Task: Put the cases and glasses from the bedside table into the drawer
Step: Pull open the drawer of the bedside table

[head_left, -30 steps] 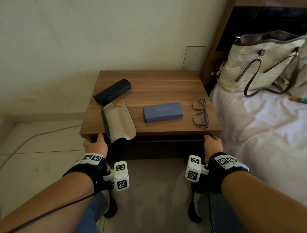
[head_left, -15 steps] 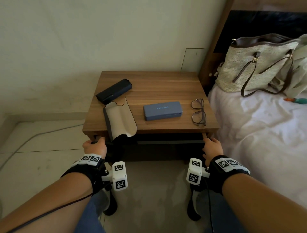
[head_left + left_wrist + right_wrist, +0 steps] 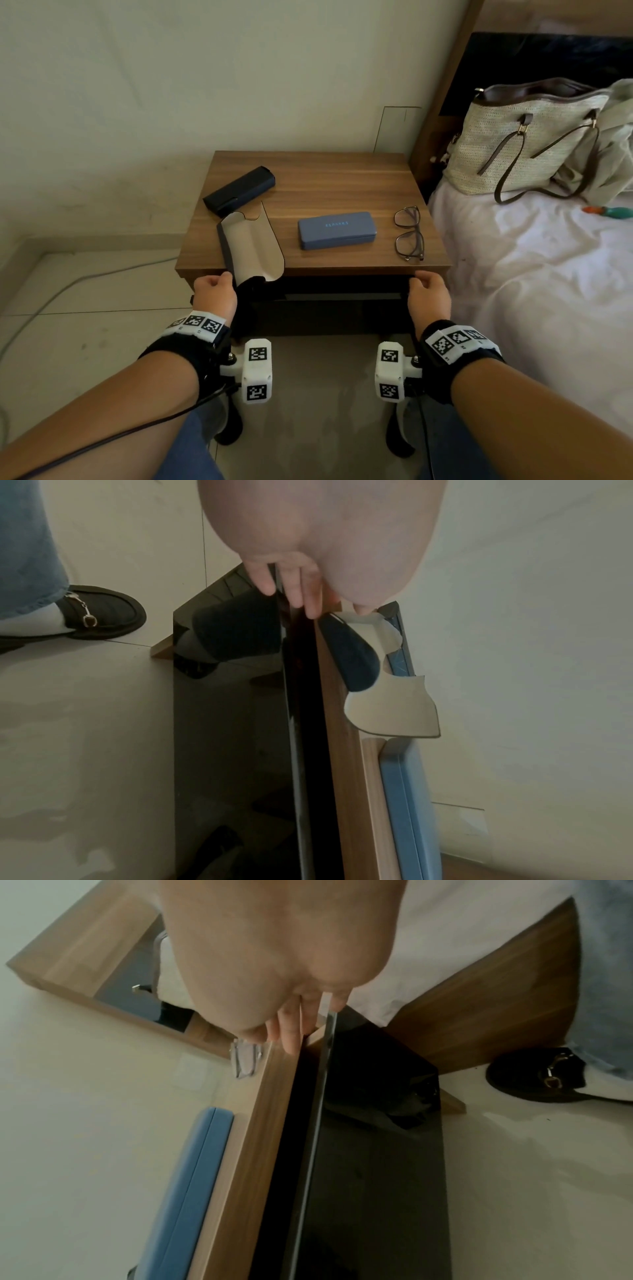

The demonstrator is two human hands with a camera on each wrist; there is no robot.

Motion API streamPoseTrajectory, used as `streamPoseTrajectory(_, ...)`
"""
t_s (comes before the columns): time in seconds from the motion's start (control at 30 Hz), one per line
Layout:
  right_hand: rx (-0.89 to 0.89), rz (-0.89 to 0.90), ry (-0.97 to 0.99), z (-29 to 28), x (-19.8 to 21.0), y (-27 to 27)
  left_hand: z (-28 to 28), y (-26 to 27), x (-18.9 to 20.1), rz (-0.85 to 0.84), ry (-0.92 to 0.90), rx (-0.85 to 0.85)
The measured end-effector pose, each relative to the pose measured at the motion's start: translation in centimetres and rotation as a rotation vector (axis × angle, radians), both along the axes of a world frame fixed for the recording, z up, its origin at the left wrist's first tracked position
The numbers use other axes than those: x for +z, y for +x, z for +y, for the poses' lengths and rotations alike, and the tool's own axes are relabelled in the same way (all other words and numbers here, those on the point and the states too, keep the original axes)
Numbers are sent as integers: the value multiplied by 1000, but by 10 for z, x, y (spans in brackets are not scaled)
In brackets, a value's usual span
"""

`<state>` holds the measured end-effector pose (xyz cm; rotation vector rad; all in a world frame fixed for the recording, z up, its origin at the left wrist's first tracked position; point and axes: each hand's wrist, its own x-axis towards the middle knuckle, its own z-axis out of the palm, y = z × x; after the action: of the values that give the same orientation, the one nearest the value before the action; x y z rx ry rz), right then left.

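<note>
On the wooden bedside table [image 3: 342, 178] lie a black case [image 3: 239, 191] at the back left, a blue case [image 3: 337, 229] in the middle and glasses [image 3: 409, 233] at the right. An open case with beige lining [image 3: 250, 246] hangs its flap over the front edge. Below, the glossy black drawer front [image 3: 339, 315] stands slightly out. My left hand [image 3: 214, 293] grips its top edge at the left end, fingers [image 3: 294, 588] curled over it. My right hand [image 3: 428, 294] grips the right end, fingers [image 3: 291, 1034] hooked over the edge, just below the glasses [image 3: 245, 1058].
A bed with a white sheet [image 3: 531, 281] runs along the table's right side, with a woven handbag [image 3: 524, 137] on it. A cable [image 3: 85, 277] lies on the tiled floor at the left. My black shoes [image 3: 99, 615] stand close to the drawer front.
Both hands have drawn back toward me with the drawer front, and a dark gap has opened under the table top. The things on the table have not moved.
</note>
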<state>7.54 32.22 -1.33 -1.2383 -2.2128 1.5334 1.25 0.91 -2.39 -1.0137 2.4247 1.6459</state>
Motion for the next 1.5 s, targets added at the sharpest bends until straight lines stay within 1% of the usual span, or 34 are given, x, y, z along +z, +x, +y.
streamPoseTrajectory(0.17, 224, -127, 38, -8, -3, -1, 4, 4, 9, -55, -38, -99)
streamPoseTrajectory(0.27, 279, -158, 53, -9, -3, 1, 4, 4, 10, -76, -60, -151)
streamPoseTrajectory(0.57, 307, -237, 87, -8, -3, 7, -3, 8, 6, -119, -89, -228)
streamPoseTrajectory(0.7, 335, -301, 125, -9, -3, 14, -7, 11, 5, -164, -135, -280)
streamPoseTrajectory(0.8, 362, -336, 142, -8, -3, 20, -11, 14, 4, -190, -181, -354)
streamPoseTrajectory(0.9, 388, -369, 144, -6, -4, 26, -11, 21, 7, -191, -193, -361)
streamPoseTrajectory(1.07, 410, -399, 118, -6, 0, 37, -12, 32, 12, -297, -249, -476)
streamPoseTrajectory(1.17, 434, -417, 136, -6, 3, 45, -13, 38, 10, -309, -215, -488)
streamPoseTrajectory(1.27, 457, -429, 153, -8, 8, 52, -15, 42, 9, -332, -170, -440)
streamPoseTrajectory(1.37, 465, -451, 152, -8, 8, 57, -17, 47, 7, -337, -121, -478)
streamPoseTrajectory(1.5, 485, -499, 176, -9, 8, 63, -18, 54, 6, -368, -118, -481)
